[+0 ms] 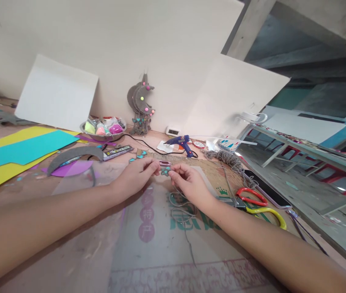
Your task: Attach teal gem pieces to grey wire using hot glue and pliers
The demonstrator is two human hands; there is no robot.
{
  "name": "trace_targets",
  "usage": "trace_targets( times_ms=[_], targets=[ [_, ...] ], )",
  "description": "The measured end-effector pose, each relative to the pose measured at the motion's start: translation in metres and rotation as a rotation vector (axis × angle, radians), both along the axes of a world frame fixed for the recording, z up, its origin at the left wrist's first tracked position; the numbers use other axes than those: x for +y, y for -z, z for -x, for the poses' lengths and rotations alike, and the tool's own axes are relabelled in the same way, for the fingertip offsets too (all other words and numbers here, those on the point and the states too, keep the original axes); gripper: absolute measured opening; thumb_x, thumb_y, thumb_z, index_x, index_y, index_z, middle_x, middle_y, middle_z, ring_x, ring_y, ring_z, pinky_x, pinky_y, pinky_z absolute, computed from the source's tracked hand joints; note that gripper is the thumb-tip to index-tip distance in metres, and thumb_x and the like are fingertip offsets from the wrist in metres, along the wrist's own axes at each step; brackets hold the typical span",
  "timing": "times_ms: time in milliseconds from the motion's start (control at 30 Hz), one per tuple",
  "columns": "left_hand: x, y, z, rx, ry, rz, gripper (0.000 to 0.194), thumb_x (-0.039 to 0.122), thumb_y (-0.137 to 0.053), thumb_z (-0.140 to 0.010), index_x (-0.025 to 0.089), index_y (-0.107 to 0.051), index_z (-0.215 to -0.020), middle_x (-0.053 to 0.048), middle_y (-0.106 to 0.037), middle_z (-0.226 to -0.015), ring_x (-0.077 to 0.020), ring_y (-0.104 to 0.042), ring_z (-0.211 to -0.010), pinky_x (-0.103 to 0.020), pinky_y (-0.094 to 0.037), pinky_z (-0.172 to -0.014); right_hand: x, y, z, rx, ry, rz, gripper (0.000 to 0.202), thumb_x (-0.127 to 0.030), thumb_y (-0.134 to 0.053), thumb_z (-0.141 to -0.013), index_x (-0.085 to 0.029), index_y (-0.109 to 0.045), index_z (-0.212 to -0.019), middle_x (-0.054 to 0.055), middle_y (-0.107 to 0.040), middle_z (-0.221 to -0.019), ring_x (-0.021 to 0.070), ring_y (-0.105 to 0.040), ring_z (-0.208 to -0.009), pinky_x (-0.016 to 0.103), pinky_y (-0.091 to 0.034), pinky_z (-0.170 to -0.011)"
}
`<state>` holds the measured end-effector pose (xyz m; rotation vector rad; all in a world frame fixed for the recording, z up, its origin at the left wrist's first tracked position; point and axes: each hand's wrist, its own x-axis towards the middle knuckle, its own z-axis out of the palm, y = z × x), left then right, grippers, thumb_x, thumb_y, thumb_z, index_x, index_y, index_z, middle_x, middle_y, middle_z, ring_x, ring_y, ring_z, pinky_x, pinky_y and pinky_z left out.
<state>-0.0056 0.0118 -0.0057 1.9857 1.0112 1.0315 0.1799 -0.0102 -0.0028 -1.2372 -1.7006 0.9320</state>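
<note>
Between my hands, over the middle of the table, is a small grey star-shaped piece with turquoise on it. My right hand pinches its right side. My left hand is closed close by its left side, thumb and forefinger together; whether they touch the piece is hard to see. A thin grey cord trails in loops below my right hand onto the printed plastic sheet. Just behind the fingertips lies a small pink-edged tool. More grey and turquoise pieces lie past my left hand.
A blue glue gun lies at the back, near a small clock. Scissors, a phone and a cord bundle are at right. At left are coloured sheets, a grey crescent and a bowl.
</note>
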Motion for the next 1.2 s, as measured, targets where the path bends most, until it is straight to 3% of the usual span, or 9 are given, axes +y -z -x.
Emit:
trace_targets(
  times_ms=[200,433,533,733,900,1067,1200],
  targets=[
    [-0.0004,-0.0012,-0.0007,0.035,-0.043,0.065,0.033,0.039,-0.034,-0.088,0.018,-0.052,-0.069,0.001,-0.054,-0.065,-0.0146,-0.052,-0.062,-0.024,-0.038,-0.055,-0.0004,-0.0003,0.0004,0.002,-0.003,-0.005,0.024,-0.042,-0.056,-0.078,-0.019,-0.053,-0.084,-0.005,-0.047,-0.057,0.0084,-0.037,-0.047,0.022,-0.029,-0.045],
    [-0.0010,0.0008,-0.0023,-0.021,-0.013,0.124,0.017,0.030,-0.040,-0.084,0.019,-0.054,-0.086,0.002,-0.057,-0.070,-0.0116,-0.047,-0.054,-0.022,-0.036,-0.049,-0.0017,-0.0016,0.0013,-0.010,0.001,-0.003,0.024,-0.042,-0.055,-0.078,-0.019,-0.053,-0.083,-0.005,-0.048,-0.056,0.0080,-0.036,-0.047,0.021,-0.029,-0.043],
    [-0.0010,0.0007,-0.0019,-0.045,0.013,0.135,0.019,0.032,-0.043,-0.084,0.018,-0.056,-0.087,0.002,-0.059,-0.072,-0.0108,-0.049,-0.056,-0.021,-0.036,-0.051,-0.0012,-0.0008,0.0010,-0.002,0.001,-0.003,0.024,-0.042,-0.056,-0.078,-0.019,-0.053,-0.083,-0.005,-0.048,-0.056,0.0081,-0.036,-0.046,0.022,-0.029,-0.044],
    [-0.0035,-0.0034,-0.0005,0.011,-0.010,0.083,0.035,0.043,-0.042,-0.087,0.016,-0.057,-0.070,0.002,-0.053,-0.063,-0.0117,-0.049,-0.060,-0.021,-0.036,-0.053,0.0005,0.0016,-0.0001,-0.009,-0.006,-0.013,0.023,-0.042,-0.056,-0.078,-0.020,-0.053,-0.084,-0.005,-0.047,-0.057,0.0088,-0.037,-0.047,0.023,-0.029,-0.045],
    [-0.0069,-0.0036,-0.0018,0.001,0.029,0.181,0.030,0.046,-0.046,-0.085,0.018,-0.057,-0.078,0.003,-0.050,-0.060,-0.0108,-0.046,-0.050,-0.021,-0.034,-0.046,-0.0011,0.0002,-0.0001,-0.017,-0.013,-0.008,0.022,-0.041,-0.056,-0.079,-0.020,-0.054,-0.083,-0.005,-0.047,-0.057,0.0087,-0.037,-0.048,0.022,-0.030,-0.045],
    [-0.0074,-0.0031,-0.0034,0.002,0.043,0.140,0.029,0.043,-0.047,-0.084,0.017,-0.056,-0.075,0.002,-0.053,-0.061,-0.0103,-0.047,-0.051,-0.021,-0.034,-0.047,-0.0018,-0.0023,-0.0012,-0.006,0.006,-0.044,0.028,-0.043,-0.053,-0.081,-0.019,-0.058,-0.095,-0.003,-0.051,-0.063,0.0088,-0.038,-0.047,0.023,-0.030,-0.045],
    [-0.0084,-0.0046,-0.0029,0.018,0.083,0.116,0.028,0.041,-0.046,-0.085,0.017,-0.057,-0.074,0.004,-0.051,-0.056,-0.0096,-0.044,-0.048,-0.021,-0.033,-0.047,-0.0004,-0.0025,-0.0014,-0.099,-0.007,-0.060,0.026,-0.043,-0.051,-0.082,-0.019,-0.058,-0.075,-0.003,-0.049,-0.060,0.0091,-0.038,-0.048,0.023,-0.030,-0.045]
  ],
)
